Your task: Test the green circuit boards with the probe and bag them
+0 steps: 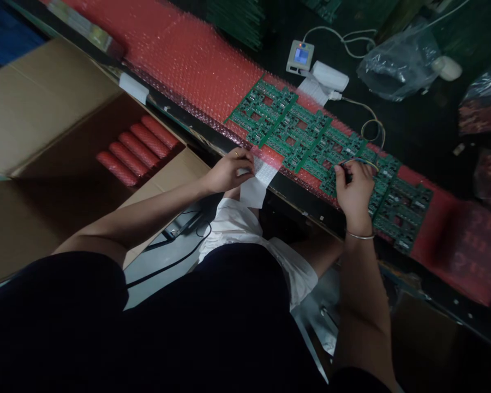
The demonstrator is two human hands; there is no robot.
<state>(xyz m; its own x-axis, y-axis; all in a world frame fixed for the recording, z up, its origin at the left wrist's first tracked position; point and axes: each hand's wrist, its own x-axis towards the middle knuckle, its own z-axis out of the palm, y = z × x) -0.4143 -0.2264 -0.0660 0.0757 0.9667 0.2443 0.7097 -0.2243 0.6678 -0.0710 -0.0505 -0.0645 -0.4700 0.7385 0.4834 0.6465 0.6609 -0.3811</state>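
Note:
Along the bench lies a row of joined green circuit boards (278,112) on red bubble wrap (180,60). My right hand (355,188) rests over the boards right of the middle, its fingers curled together. Thin coloured wires (364,161) arc around its fingertips, and what the fingers grip is hidden. At the bench's front edge my left hand (231,170) has its fingers bent in toward the thumb. Its fingertips meet the left side of a white label sheet (256,185) that hangs over the edge; anything between them is too small to make out.
An open cardboard box (65,87) with several red bubble-wrapped rolls (133,150) stands at left. Behind the boards are a small white device with a screen (300,56), a white paper roll (330,76), cables and a clear plastic bag (399,63). Red wrap (474,245) continues at right.

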